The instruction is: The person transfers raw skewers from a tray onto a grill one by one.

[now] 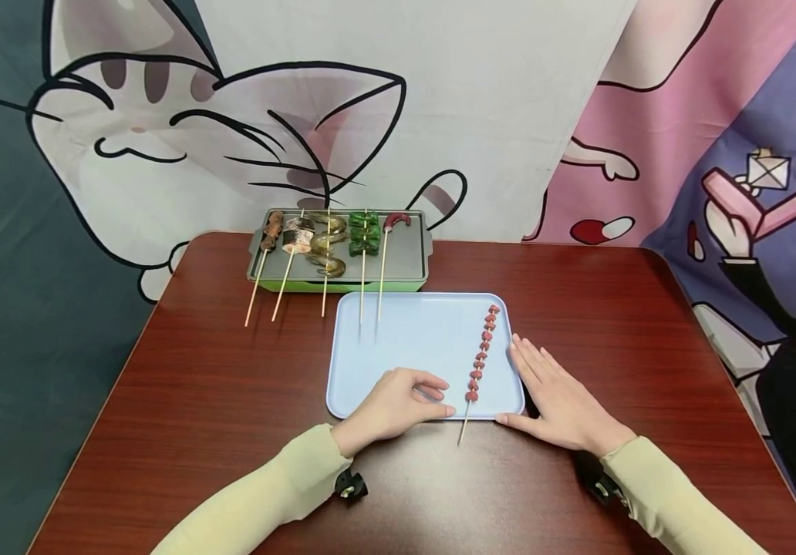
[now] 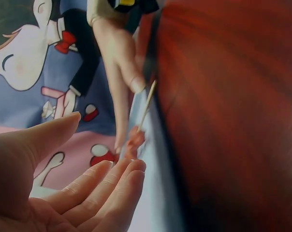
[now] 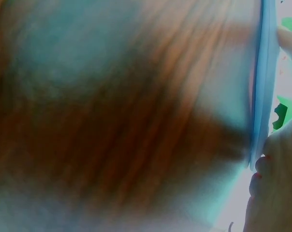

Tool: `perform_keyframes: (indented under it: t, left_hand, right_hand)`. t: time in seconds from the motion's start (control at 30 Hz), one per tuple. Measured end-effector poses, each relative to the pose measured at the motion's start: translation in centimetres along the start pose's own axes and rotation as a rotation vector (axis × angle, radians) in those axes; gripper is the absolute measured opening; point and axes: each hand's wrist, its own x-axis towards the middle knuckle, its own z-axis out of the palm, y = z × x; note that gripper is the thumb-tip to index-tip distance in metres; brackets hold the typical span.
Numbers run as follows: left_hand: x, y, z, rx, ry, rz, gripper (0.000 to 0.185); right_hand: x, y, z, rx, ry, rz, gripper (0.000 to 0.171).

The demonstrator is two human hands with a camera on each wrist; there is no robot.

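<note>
- The left hand (image 1: 398, 405) lay on the near edge of the pale blue tray (image 1: 412, 347), fingers loosely curled and relaxed, gripping nothing; in the left wrist view its palm showed open with the fingers nearly straight.
- The right hand (image 1: 558, 397) rested flat on the dark red table (image 1: 183, 385), fingers straight and released, pressed along the tray's right rim with the thumb at the near right corner.
- Between the two hands lay a skewer of small red pieces (image 1: 480, 358), just beyond the left fingertips, its bare stick end poking over the tray's near edge onto the table.
- Past the tray, well beyond both hands, sat a grey grill pan (image 1: 405, 258) with a green base.
- On the pan lay five skewers: a brown one (image 1: 271, 230), a pale chunk (image 1: 297, 233), a curled greenish one (image 1: 327, 245), a green one (image 1: 363, 233) and a red one (image 1: 396, 221), their sticks pointing back toward the hands.
- A cartoon cat cloth (image 1: 217, 131) hung behind the table.
</note>
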Motion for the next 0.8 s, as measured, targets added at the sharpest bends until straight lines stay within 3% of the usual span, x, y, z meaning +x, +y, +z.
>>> perform_keyframes:
  t: [0.4, 0.63, 0.8]
  left_hand:
    - [-0.4, 0.0, 1.7, -0.121, -0.062, -0.076, 0.043]
    - [-0.3, -0.2, 3.1, -0.061, -0.086, -0.083, 0.046]
    - [0.1, -0.1, 3.9, -0.128, -0.102, -0.119, 0.049]
  right_hand:
    - [0.1, 0.0, -0.2, -0.005, -0.026, 0.008, 0.11]
    - [0.0, 0.1, -0.1, 0.001, -0.034, 0.016, 0.111]
    - [0.0, 0.1, 0.1, 0.015, -0.038, 0.027, 0.111]
